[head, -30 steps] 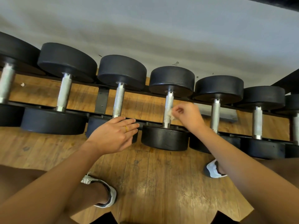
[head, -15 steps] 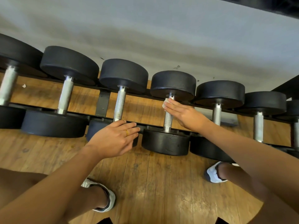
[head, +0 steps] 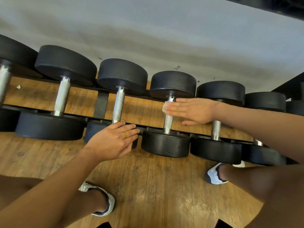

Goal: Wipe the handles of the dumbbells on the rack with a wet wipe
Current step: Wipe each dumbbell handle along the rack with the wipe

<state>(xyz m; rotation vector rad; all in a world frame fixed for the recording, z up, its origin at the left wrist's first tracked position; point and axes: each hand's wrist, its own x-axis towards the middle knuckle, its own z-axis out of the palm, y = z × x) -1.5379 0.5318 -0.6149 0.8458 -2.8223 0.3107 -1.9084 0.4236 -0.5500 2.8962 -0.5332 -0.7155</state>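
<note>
Several black dumbbells with silver knurled handles lie in a row on a low black rack (head: 102, 104). My right hand (head: 192, 110) lies flat with straight fingers across the upper part of the fourth dumbbell's handle (head: 168, 124), pressing a small white wet wipe (head: 165, 106) against it; only the wipe's edge shows past my fingertips. My left hand (head: 113, 141) rests with relaxed fingers on the near head of the third dumbbell (head: 118, 104), just below its handle, and holds nothing.
A grey wall runs behind the rack. Wooden floor boards lie under and in front of it. My two feet in white shoes (head: 105, 204) stand close to the rack. A dark frame (head: 289, 89) rises at the right.
My right hand has gone from a closed grip low on the fourth handle to a flat hand pressing the wipe near the handle's top. The left hand has stayed in place.
</note>
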